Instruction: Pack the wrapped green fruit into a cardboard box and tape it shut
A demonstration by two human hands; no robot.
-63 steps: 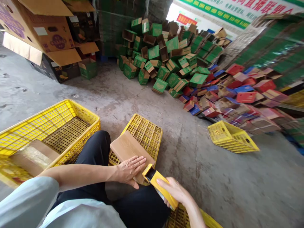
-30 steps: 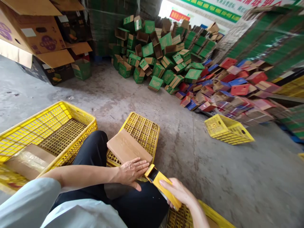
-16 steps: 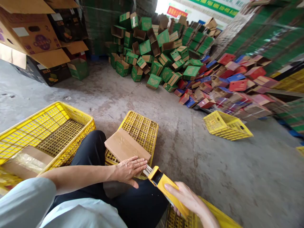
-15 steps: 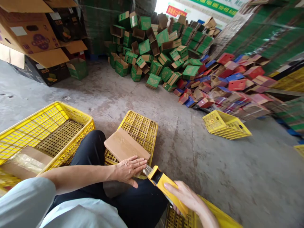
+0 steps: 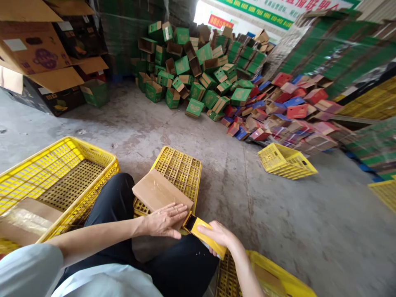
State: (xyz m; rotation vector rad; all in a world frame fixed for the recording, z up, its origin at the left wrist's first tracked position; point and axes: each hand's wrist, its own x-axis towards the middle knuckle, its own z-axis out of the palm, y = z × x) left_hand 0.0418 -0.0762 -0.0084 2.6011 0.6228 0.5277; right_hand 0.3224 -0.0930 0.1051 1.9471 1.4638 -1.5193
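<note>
A brown cardboard box [image 5: 156, 189] lies at a slant on a yellow crate [image 5: 185, 167] whose gridded face is turned up, in front of the seated person's dark trousers [image 5: 185, 258]. The left hand [image 5: 165, 220] is spread flat on the near part of the box, palm down, fingers straight and close together, thumb held apart; it presses on the cardboard without gripping anything. The right hand [image 5: 218, 236] is curled around a yellow hand tool [image 5: 208, 240], its thumb along the top, and the tool's front end, with a dark opening, sits at the near right end of the box, just beside the left fingertips — whether it touches the cardboard is hard to tell. Left of the person's bent knee, a long yellow basket [image 5: 95, 187] holds another carton [image 5: 29, 218] with a shiny clear strip across it. At the lower right, partly behind the right forearm, is a yellow bin [image 5: 258, 260] with a piece of brown cardboard [image 5: 269, 282] inside. Farther off on the concrete floor [image 5: 216, 181] a tilted yellow container [image 5: 286, 161] stands near a heap of red and blue boxes [image 5: 297, 111], which runs into a heap of green boxes [image 5: 194, 108]. Big open cartons [image 5: 40, 53] are stacked at the far left — some tan, some black.
</note>
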